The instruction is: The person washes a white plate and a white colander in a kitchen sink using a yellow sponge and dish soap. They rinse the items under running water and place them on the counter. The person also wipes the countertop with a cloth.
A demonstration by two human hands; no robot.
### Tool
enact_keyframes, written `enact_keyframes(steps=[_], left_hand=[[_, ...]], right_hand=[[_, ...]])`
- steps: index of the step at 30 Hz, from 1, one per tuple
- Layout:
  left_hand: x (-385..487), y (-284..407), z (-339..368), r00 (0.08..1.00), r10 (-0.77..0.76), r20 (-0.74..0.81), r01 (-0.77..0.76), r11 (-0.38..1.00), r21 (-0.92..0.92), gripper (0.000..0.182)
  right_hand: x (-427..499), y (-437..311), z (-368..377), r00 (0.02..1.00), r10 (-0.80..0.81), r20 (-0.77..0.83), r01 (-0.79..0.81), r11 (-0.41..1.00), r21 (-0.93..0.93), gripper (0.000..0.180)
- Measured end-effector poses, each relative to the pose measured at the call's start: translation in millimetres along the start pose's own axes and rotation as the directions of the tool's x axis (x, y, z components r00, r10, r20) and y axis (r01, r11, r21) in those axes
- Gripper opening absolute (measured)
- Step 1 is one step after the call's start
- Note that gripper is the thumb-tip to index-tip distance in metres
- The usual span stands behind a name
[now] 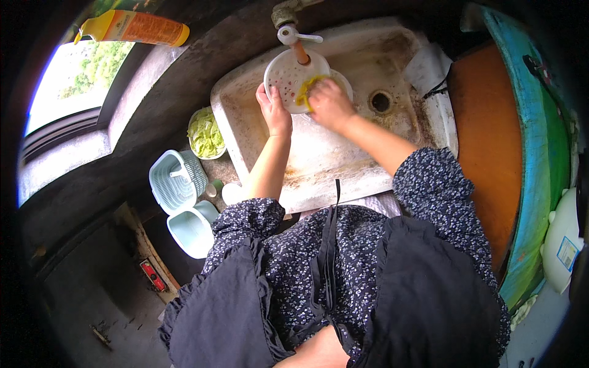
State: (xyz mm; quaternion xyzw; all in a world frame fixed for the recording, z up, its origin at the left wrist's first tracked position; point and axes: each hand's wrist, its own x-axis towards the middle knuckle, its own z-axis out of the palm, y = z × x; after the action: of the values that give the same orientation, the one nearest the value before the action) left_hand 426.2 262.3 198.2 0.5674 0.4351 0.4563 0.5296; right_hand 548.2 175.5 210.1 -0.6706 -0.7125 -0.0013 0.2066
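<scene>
My left hand point(276, 110) grips the near left rim of a white round plate with small reddish marks point(281, 69), tilted under the faucet point(287, 33). From the faucet an orange-brown spout or hose piece points down over the plate. My right hand point(330, 103), slightly blurred, is closed on a yellow cloth or scrubber point(303, 92) that touches the right part of the plate. Another pale round dish point(343, 87) shows partly behind the plate and my right hand. All of this is above the stained white sink point(322, 152).
The sink's drain hole point(380, 101) lies to the right. A bowl of leafy greens point(205, 134), a pale blue basket point(177, 181) and a pale blue tub point(191, 230) stand left of the sink. A yellow-orange bottle point(138, 28) is at upper left; a brown board point(485, 147) is at right.
</scene>
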Motion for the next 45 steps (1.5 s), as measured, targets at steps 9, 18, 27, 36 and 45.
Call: enact_keyframes(steps=[9,18,27,36,45], left_hand=[[-1,17,-8,0.984,-0.143,0.103,0.156,0.979,-0.128,0.029],[21,43,-16,0.774,-0.496,0.392,0.431,0.868,0.247,0.039],[15,11,-12,0.955,-0.233,0.181,0.212,0.969,0.128,0.036],[0,-1,-11,0.886,-0.393,0.247,0.457,0.831,-0.316,0.039],[-15,22,17,0.862,-0.417,0.288,0.492,0.826,-0.275,0.043]], right_hand=[[-14,12,6,0.953,-0.207,-0.22,0.269,0.912,0.308,0.015],[29,87,-13,0.769,-0.611,0.188,0.639,0.744,-0.196,0.027],[-8,1,4,0.933,0.02,0.36,-0.03,0.999,0.02,0.017],[-5,-55,7,0.98,0.197,0.017,-0.185,0.885,0.428,0.041],[25,-6,-1,0.82,0.452,0.35,-0.505,0.86,0.074,0.064]])
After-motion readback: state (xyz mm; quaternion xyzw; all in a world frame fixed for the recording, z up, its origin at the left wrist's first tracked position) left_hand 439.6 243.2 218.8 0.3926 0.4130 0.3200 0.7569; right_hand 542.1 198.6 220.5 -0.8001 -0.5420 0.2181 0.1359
